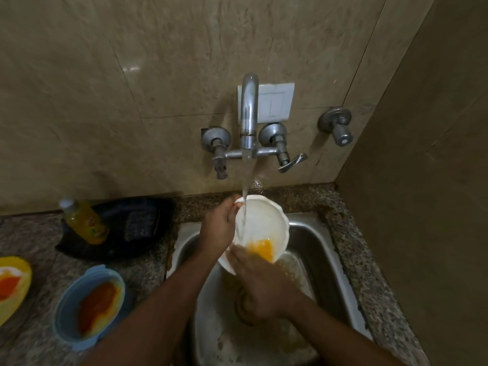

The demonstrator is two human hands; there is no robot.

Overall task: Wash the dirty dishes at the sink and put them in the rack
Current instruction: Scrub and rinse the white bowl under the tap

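Note:
A white plate [266, 223] with a wavy rim is tilted over the steel sink [320, 262], under water running from the wall tap [248, 114]. Orange-yellow sauce sits on the plate's lower part. My left hand [216, 228] grips the plate's left rim, thumb over the edge at the top. My right hand [260, 281] lies against the plate's lower edge, fingers on the sauce patch. Whether those fingers curl round the rim is unclear.
On the granite counter at left stand a blue bowl [87, 299] smeared with red sauce, a yellow plate [13, 283] with red sauce, a yellow liquid bottle [84, 220] and a dark cloth [132, 228]. Tap handles [285, 154] jut from the wall. A side wall closes the right.

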